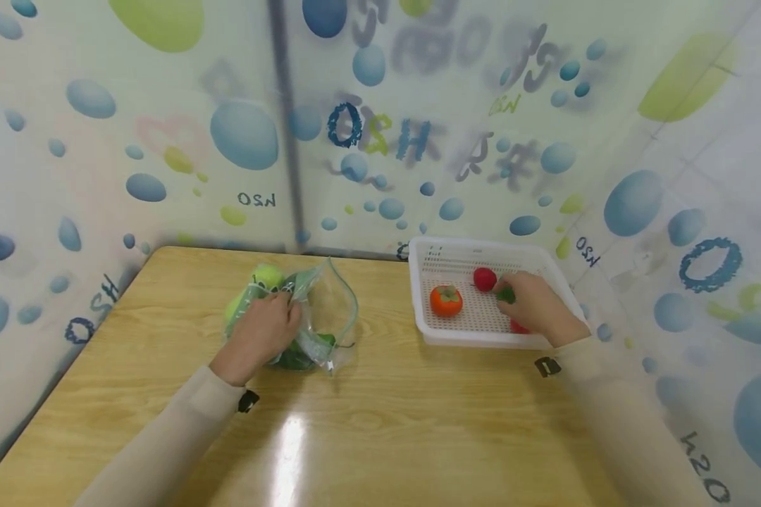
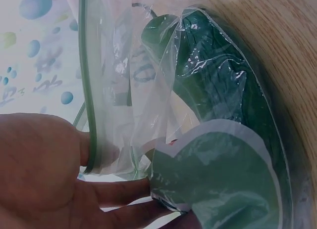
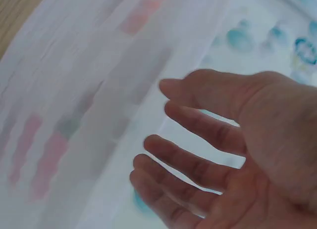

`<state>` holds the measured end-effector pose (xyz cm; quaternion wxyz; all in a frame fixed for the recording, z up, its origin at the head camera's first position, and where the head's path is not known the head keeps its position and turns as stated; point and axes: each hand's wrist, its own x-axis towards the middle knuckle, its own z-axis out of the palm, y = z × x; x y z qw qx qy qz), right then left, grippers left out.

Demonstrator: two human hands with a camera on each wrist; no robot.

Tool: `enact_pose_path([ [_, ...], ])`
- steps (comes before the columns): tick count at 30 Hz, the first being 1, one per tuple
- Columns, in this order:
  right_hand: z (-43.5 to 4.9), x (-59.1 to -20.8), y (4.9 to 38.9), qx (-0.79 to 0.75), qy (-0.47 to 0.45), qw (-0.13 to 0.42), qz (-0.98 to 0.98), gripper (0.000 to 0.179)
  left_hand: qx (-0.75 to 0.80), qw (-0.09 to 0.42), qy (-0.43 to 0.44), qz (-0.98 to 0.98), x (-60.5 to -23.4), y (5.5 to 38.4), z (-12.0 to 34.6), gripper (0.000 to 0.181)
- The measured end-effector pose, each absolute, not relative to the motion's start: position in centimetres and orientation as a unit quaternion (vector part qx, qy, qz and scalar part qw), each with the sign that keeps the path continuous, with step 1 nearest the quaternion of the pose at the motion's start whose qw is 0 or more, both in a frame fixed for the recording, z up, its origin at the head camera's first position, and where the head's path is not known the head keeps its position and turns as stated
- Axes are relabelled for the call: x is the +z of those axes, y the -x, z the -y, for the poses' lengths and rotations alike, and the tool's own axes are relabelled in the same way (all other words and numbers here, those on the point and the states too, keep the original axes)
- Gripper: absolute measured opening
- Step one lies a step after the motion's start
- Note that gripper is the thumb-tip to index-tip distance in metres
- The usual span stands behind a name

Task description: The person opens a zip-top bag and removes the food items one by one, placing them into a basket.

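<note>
My left hand grips the open mouth of a clear zip bag with a green seal strip. Through the plastic in the left wrist view shows a dark green vegetable, and a thin stem pokes out near the bag's lower right. My right hand is over the white basket in the head view, fingertips beside a small green thing. Its fingers are loosely extended with nothing between them in the right wrist view. The basket holds an orange persimmon and a round red piece.
Light green round fruits lie just behind the bag, partly covered by it. Another red piece shows under my right hand. The wooden table meets a patterned wall at the back and on the right.
</note>
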<state>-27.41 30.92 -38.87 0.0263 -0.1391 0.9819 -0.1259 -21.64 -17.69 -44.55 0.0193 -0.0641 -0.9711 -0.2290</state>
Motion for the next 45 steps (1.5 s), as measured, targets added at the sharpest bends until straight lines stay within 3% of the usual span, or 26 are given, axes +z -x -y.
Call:
enact_pose_path([
  [8,-24.8,-37.7,25.3,-0.151,0.202,-0.062,-0.966,0.025,-0.224,0.028,0.075,0.971,-44.5,21.6,17.7,0.044],
  [17,-17.9,-37.4,24.4,-0.194,0.298,-0.072,-0.932,0.023,-0.222,0.019,0.072,0.972,-44.4,21.4,17.8,0.043],
  [26,-10.9,-38.7,23.5,-0.2,0.348,-0.029,-0.915,0.023,-0.215,0.021,0.071,0.974,-44.4,21.4,17.8,0.045],
  [35,-5.5,-42.8,24.1,-0.203,0.389,0.018,-0.898,0.025,-0.215,0.03,0.077,0.973,-44.3,21.2,17.8,0.04],
  [45,-3.1,-45.8,25.6,-0.138,0.417,0.039,-0.898,0.025,-0.219,0.026,0.075,0.973,-44.1,21.1,17.7,0.036],
])
